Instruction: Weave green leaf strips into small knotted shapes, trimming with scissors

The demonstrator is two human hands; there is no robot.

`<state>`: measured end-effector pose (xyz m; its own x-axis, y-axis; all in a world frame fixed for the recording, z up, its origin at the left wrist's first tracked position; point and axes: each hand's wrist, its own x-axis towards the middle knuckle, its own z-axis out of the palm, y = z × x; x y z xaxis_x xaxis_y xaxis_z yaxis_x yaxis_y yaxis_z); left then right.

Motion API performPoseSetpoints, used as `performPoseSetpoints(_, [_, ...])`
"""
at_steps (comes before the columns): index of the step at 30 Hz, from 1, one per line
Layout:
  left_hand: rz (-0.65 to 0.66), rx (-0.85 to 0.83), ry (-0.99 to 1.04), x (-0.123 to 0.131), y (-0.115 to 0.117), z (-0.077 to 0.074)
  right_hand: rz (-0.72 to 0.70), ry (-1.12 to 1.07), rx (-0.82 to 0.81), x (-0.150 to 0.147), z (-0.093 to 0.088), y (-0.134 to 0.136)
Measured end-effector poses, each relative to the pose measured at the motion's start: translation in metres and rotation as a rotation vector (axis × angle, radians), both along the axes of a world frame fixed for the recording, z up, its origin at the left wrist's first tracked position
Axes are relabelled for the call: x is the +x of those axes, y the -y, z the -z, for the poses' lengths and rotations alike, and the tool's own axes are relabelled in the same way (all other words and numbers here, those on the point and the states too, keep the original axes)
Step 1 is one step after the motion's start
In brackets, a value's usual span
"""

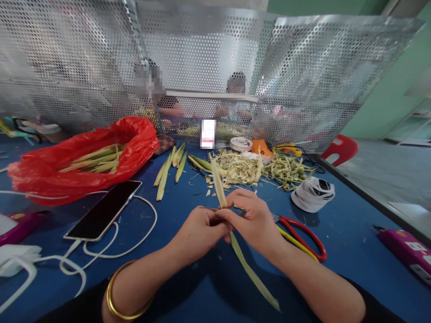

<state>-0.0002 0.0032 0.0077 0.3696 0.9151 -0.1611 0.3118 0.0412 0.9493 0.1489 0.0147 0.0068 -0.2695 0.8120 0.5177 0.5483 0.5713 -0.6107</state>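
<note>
Both my hands meet over the blue table around a pale green leaf strip (247, 264), which looks like corn husk. My left hand (204, 226), below a gold bangle, pinches it from the left. On the other side, the fingers of my right hand (247, 215) are closed on the same strip. A pale upper part (218, 184) stands above the fingers; the long tail hangs toward me. The exact fingertip contact is partly hidden. Scissors (303, 237) with red and yellow handles lie partly behind my right forearm.
A red plastic bag (90, 179) of husks sits left. Loose husks (164, 177) and shredded pieces (235, 163) lie ahead. A phone (104, 213) with white cables is near my left arm. White ribbon (313, 195) sits right. A perforated screen (202, 58) stands behind, people beyond it.
</note>
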Motion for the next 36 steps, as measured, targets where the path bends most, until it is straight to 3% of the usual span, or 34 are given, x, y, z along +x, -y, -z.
performPoseSetpoints(8, [0.047,-0.135,0.115,0.002,-0.001,-0.002,0.051,-0.099,-0.075,-0.005,0.002,0.002])
performPoseSetpoints(11, [-0.013,-0.212,0.159,0.000,-0.002,-0.003,0.041,-0.086,-0.046,0.001,0.003,-0.004])
performPoseSetpoints(15, [-0.142,-0.238,0.315,-0.005,-0.007,-0.004,0.130,-0.070,0.085,0.012,-0.006,-0.008])
performPoseSetpoints(21, [-0.243,-0.205,0.445,-0.012,-0.013,-0.003,-0.009,0.139,-0.151,0.011,-0.011,-0.003])
performPoseSetpoints(24, [-0.299,-0.174,0.389,-0.011,-0.013,-0.002,-0.050,0.217,-0.145,0.007,-0.005,-0.001])
performPoseSetpoints(30, [-0.386,-0.059,0.329,-0.010,-0.015,0.001,-0.088,0.190,-0.162,0.002,0.000,0.002])
performPoseSetpoints(36, [-0.360,-0.109,0.403,-0.013,-0.017,0.003,-0.076,0.097,-0.471,-0.003,0.003,0.003])
